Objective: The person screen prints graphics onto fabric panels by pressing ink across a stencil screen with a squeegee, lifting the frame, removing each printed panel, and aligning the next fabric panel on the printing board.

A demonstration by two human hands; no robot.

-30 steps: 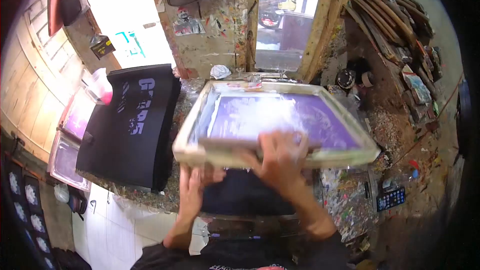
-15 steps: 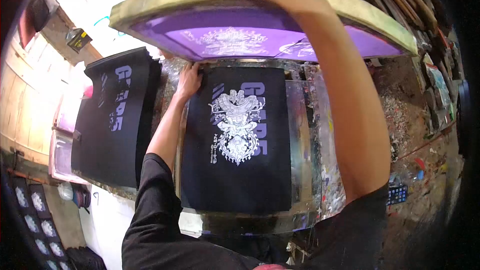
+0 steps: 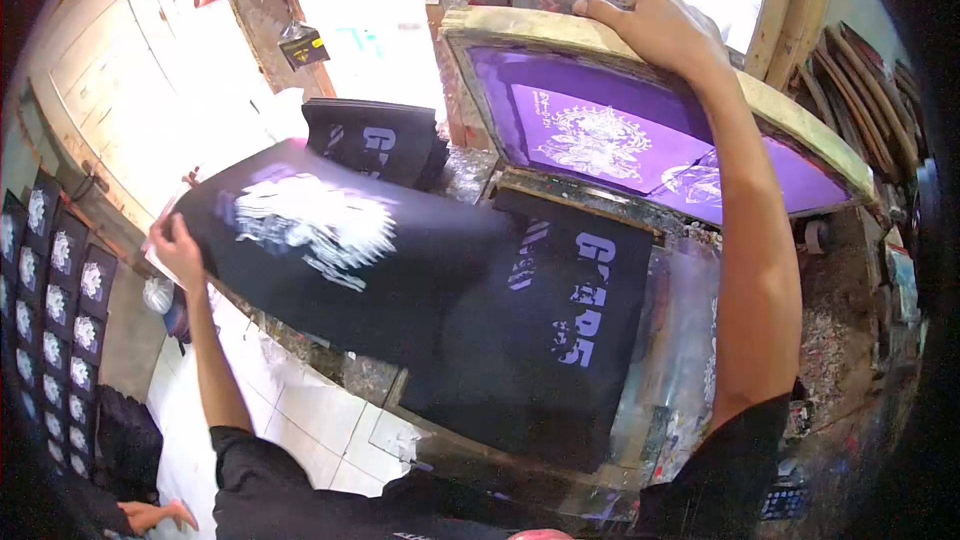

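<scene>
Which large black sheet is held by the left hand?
The black sheet with the large white print, gripped at its left edge by the left hand. The lower sheet to its right and the stack behind show only purple lettering.

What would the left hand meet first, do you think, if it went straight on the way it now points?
Beyond the printed black fabric it grips, the left hand would probably meet the pale wooden door, though depth is unclear.

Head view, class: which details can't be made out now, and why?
Head view throughout:
Print on the lifted black sheet: smeared by motion blur.
Lettering on the stack: lower part covered by that sheet.
Purple screen: far side faces away.
Phone, lower right: icons too small, dark.
</scene>
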